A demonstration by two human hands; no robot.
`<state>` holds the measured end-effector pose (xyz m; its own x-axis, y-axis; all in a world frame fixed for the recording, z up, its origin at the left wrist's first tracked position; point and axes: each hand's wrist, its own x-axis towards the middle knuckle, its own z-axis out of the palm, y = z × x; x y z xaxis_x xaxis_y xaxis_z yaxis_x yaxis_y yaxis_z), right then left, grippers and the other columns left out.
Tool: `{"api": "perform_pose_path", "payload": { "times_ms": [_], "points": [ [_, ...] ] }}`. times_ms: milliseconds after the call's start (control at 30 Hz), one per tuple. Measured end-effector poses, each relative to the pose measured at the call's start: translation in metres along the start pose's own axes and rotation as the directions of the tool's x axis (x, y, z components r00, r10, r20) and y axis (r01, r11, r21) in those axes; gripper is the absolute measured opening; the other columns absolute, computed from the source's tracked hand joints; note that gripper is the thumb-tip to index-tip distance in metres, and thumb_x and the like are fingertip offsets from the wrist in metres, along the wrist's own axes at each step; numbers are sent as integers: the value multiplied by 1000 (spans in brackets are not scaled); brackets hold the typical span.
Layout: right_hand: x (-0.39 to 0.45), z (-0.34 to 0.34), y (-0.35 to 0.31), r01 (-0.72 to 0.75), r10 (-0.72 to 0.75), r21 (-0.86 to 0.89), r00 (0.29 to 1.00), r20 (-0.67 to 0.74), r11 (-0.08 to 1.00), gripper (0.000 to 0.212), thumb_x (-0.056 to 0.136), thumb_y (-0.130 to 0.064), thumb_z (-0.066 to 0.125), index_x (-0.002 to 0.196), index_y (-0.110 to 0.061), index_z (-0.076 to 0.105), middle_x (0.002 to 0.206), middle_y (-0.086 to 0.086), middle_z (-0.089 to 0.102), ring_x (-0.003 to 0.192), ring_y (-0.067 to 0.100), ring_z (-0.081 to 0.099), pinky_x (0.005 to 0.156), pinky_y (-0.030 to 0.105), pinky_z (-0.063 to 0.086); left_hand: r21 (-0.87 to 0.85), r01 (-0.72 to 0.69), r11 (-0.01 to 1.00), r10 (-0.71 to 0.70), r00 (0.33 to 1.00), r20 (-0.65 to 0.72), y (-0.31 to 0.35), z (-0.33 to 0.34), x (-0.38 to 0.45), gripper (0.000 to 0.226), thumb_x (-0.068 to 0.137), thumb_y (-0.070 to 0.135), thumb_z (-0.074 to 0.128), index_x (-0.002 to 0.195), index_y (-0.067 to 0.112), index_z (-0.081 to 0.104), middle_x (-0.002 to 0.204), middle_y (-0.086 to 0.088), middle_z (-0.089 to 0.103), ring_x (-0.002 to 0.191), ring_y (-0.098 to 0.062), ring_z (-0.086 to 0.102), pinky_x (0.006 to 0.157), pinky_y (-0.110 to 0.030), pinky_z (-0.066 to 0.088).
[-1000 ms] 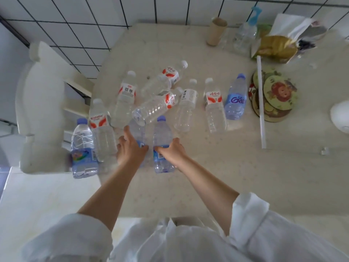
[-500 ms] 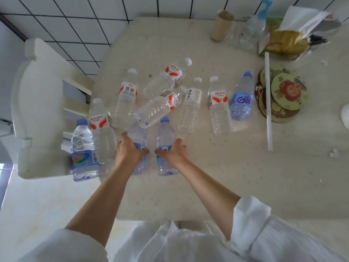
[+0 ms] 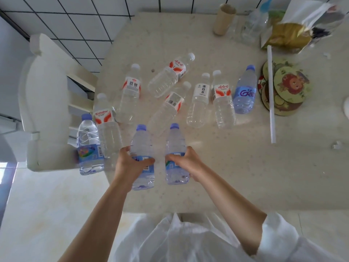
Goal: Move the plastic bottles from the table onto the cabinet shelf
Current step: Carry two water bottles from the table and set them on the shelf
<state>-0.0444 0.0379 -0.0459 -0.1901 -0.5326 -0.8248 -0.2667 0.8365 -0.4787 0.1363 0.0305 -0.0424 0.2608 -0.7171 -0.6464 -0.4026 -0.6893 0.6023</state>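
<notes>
Left hand (image 3: 130,163) gripped clear blue-capped plastic bottle (image 3: 142,146); right hand (image 3: 186,162) clamped matching blue-capped bottle (image 3: 175,142) at its 3 o'clock. Both forearms extended over beige speckled table (image 3: 236,167), bottles near front edge.

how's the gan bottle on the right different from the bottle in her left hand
The Gan bottle stands free on the table, untouched; the left-hand bottle is gripped by the left hand. The Gan bottle's blue label bears large white letters; the held one's is mostly hidden. Both are clear with blue caps.
</notes>
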Motion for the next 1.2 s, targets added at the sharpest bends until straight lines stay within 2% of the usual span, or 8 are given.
{"api": "perform_pose_path", "payload": {
  "times_ms": [100,233,367,533,733,967,1100,1200],
  "points": [
    [-8,-3,7,41,-41,8,999,-13,999,67,47,-52,78,103,-20,59,96,3,70,85,21,69,72,38,60,-50,-10,999,10,1000,-16,-2,3,-12,75,59,22,92,121,18,49,100,-1,66,80,-16,65,72,-37,57],
    [-19,-10,18,107,-105,34,993,-51,994,65,49,-54,80,102,-23,59,88,-3,71,80,15,70,73,39,61,-60,-100,993,97,994,-49,2,6,-31,76,63,21,90,120,24,40,98,5,60,76,-5,58,61,-26,45],
    [-37,-27,31,168,-156,106,981,-120,980,63,55,-46,83,105,-22,54,92,-4,68,84,13,67,75,37,58,-40,-209,977,207,977,-51,10,12,-48,74,62,18,90,117,29,41,101,5,59,79,-5,61,70,-31,51],
    [-47,-45,68,199,-165,164,966,-201,966,72,47,-57,82,106,-23,58,92,-4,71,83,16,70,77,42,59,27,-336,941,337,941,-36,18,36,-72,78,58,21,90,120,30,43,99,13,57,83,-10,61,76,-33,50],
    [-83,-81,130,189,-93,295,946,-310,937,59,68,-30,83,113,-16,48,90,-7,62,78,9,63,66,25,51,74,-441,895,431,895,119,12,86,-110,82,52,26,91,118,27,43,101,9,58,85,-13,63,75,-32,50],
    [-151,-126,241,223,-13,477,914,-405,850,59,65,-28,85,114,-17,54,102,3,71,88,13,71,77,34,60,53,-542,839,508,814,282,-7,161,-191,78,58,9,91,115,26,40,100,4,57,83,-14,60,71,-19,46],
    [-191,-145,306,238,81,555,869,-489,797,70,50,-43,82,110,-24,51,101,2,69,90,17,71,81,46,59,51,-584,810,521,757,395,-24,204,-239,82,54,15,94,114,33,41,103,4,61,89,-19,66,79,-38,56],
    [-218,-155,347,256,150,612,833,-533,748,69,47,-47,80,107,-29,49,102,0,69,92,18,70,81,46,59,73,-644,762,535,689,489,-33,234,-275,83,52,20,95,114,36,42,106,6,61,92,-18,66,80,-40,57]
  ]
}}
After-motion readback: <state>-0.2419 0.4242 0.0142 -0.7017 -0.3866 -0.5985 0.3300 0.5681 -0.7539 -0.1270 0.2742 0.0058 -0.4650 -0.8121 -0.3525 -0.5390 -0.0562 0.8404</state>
